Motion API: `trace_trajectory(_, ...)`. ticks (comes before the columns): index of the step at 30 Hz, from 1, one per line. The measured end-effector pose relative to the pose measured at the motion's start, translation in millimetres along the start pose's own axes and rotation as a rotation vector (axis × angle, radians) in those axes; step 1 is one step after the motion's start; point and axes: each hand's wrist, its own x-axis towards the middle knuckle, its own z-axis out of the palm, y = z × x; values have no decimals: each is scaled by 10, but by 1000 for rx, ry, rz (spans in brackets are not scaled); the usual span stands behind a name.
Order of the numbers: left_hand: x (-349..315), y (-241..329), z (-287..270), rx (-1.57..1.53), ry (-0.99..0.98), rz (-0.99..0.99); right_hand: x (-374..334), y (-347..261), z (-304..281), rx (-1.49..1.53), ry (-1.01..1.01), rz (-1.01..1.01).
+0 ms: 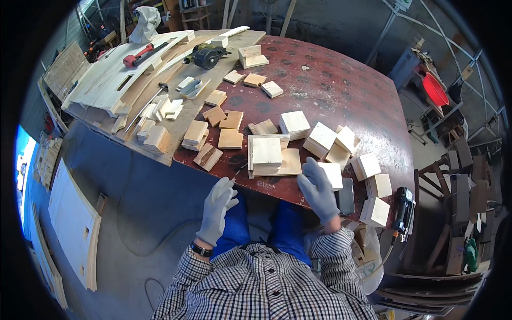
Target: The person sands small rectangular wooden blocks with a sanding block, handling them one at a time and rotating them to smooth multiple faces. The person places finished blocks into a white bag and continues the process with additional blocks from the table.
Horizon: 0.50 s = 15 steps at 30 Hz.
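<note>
Both my hands wear pale grey gloves. My left hand [216,208] is raised in front of the table's near edge, fingers apart and no object visible in the palm. A thin, pointed sliver [241,168] shows just beyond its fingertips; I cannot make out what it is. Over the near edge, my right hand [318,192] has its fingers stretched out and thumb apart, holding nothing visible. It partly covers a pale wooden block [332,175] and is close to a dark flat piece [346,197]. Between the hands sits a stepped wooden assembly [266,152] with a square block on top.
Several wood blocks [320,140] lie scattered on the dark red table [346,80]. An air nailer [404,210] with a hose is at the right corner. At left, a bench of boards holds a green power tool [207,56] and a red tool [138,56]. Panels [74,224] lean lower left.
</note>
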Motion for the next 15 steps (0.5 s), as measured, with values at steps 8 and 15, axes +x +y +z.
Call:
trace_trajectory(8, 52, 100, 445, 337, -106, 256, 383, 268, 714, -399, -39, 64)
trace_trajectory(15, 250, -98, 39, 550, -102, 171, -67, 261, 614, -407, -27, 167)
